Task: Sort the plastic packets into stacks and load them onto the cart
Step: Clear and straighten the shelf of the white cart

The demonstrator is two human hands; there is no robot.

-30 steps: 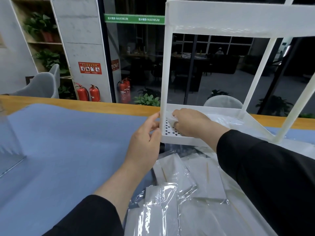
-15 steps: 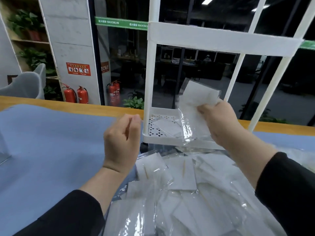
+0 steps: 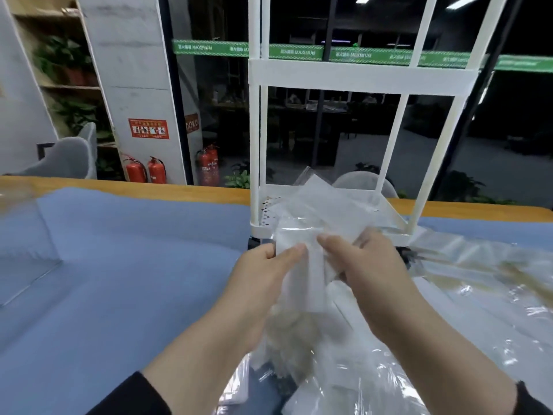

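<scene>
Now | both hands' fingers pinch packets (image 3: 302, 265) | blue cloth (image 3: 119, 250) on wooden table (image 3: 179, 191) | cart (image 3: 359, 76) behind

Blue cloth (image 3: 119, 250) covers my wooden table (image 3: 179, 191). Past it there's a grey concrete pillar (image 3: 131, 85) with a red safety sign (image 3: 148, 128), and three red fire extinguishers (image 3: 156, 170) at floor level. Wooden shelf (image 3: 59, 70) with potted plants on the left, grey chair (image 3: 68, 158) beside it. Dark glass wall (image 3: 344, 130) with a green stripe (image 3: 209, 48); ceiling lights reflect up top.
</scene>
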